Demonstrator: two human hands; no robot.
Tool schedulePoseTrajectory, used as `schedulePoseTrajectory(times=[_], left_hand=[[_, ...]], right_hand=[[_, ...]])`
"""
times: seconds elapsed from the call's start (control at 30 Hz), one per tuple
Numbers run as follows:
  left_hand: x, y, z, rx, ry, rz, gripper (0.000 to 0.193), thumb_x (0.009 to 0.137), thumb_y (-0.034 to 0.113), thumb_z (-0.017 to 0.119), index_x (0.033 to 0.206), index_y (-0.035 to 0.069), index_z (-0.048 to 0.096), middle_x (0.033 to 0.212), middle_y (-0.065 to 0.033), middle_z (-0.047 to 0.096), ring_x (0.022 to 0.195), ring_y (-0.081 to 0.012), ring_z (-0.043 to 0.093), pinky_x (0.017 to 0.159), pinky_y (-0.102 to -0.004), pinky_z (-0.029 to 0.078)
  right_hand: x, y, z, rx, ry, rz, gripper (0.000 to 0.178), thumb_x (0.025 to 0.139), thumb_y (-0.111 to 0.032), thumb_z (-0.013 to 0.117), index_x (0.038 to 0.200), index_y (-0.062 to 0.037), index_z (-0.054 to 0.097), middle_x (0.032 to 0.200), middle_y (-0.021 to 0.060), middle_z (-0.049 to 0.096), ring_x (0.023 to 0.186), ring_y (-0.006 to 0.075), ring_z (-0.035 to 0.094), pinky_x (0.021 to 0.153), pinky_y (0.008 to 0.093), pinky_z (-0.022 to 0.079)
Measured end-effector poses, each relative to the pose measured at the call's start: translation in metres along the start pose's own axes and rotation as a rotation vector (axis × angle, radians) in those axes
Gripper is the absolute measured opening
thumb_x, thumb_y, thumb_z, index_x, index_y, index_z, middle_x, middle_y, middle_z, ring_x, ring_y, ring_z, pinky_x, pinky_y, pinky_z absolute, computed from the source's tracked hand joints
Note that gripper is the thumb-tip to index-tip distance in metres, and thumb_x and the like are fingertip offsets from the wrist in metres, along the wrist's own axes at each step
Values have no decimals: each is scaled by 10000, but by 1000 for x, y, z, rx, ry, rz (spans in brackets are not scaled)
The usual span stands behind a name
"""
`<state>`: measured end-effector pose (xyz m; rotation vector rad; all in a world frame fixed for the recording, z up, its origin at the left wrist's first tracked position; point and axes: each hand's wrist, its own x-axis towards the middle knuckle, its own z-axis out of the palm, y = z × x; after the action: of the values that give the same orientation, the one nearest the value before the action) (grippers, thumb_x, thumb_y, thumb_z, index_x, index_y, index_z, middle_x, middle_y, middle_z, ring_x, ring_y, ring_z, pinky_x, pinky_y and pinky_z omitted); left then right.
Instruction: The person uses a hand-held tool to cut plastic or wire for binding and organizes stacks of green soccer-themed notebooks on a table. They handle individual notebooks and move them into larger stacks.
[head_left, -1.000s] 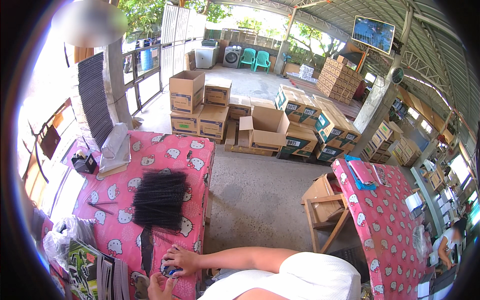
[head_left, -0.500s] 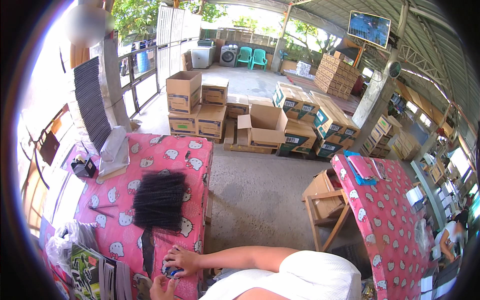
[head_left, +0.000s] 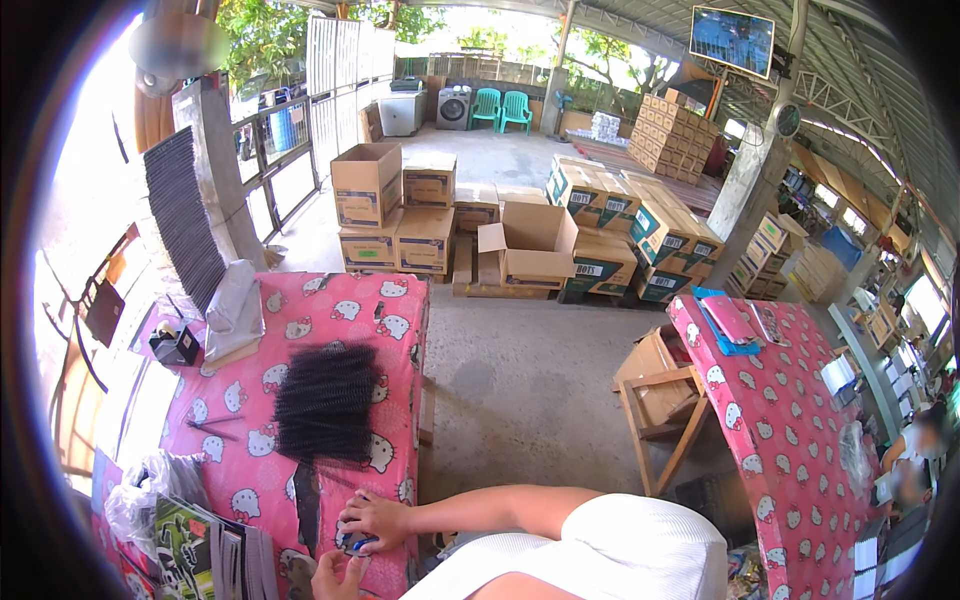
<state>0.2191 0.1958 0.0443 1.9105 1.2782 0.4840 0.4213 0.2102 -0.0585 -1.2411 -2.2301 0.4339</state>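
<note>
My right hand [head_left: 375, 520] reaches in over the near edge of the pink-covered table [head_left: 335, 310]. Its bent fingers close over a small blue-and-dark object [head_left: 360, 545], whose kind I cannot make out. Close by, at the lower edge, my left hand [head_left: 338, 578] has its thumb and fingers curled toward the same spot; whatever they grip is hidden. Just beyond the hands lies a dense pile of black spiral binding coils [head_left: 325, 400]. A dark strip [head_left: 306, 500] lies between this pile and my hands.
Magazines [head_left: 195, 545] and a clear plastic bag [head_left: 155, 490] lie at the left. A few loose black coils [head_left: 213, 427] and a dark small box [head_left: 174, 345] rest farther back. Cardboard boxes [head_left: 520, 250] stand across the floor; a second pink table [head_left: 765, 420] stands right, with a person [head_left: 915, 455] beyond.
The whole view has shifted slightly, so the table and hands appear a little farther right. Both hands stay at the blue object; the coil pile has not moved on the table.
</note>
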Motion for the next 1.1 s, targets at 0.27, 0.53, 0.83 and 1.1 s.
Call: schedulePoseTrajectory(times=[0.27, 0.53, 0.83, 1.1], left_hand=[[-1, 3, -1, -24, 0, -91, 295, 831, 226, 685, 1036, 26, 617, 880, -125, 646, 794, -207, 604, 703, -326, 477], [5, 15, 4, 6, -31, -94, 298, 831, 265, 686, 1015, 35, 638, 910, -126, 639, 846, -243, 608, 732, -336, 484], [3, -8, -2, 150, -17, -68, 494, 818, 493, 617, 1086, 78, 619, 1029, -148, 655, 965, -324, 622, 795, -404, 482], [-10, -10, -4, 83, -34, -53, 447, 822, 456, 601, 1079, 91, 597, 997, -145, 649, 946, -314, 622, 807, -409, 476]], right_hand=[[1, 0, 4, -2, 2, 11, 573, 729, -408, 664, 1183, -81, 543, 1218, 126, 501, 1187, 315, 423, 1035, 564, 230], [-5, 6, -5, -13, 11, 27, 557, 732, -384, 667, 1186, -86, 543, 1223, 127, 507, 1189, 324, 432, 1031, 556, 252], [8, 3, 4, -40, 57, -61, 504, 736, -315, 704, 1160, -75, 577, 1158, 139, 566, 1057, 315, 545, 930, 447, 389], [10, -10, -3, -107, 57, -147, 507, 673, -305, 719, 1116, -88, 601, 1139, 100, 563, 1046, 317, 505, 936, 466, 347]])
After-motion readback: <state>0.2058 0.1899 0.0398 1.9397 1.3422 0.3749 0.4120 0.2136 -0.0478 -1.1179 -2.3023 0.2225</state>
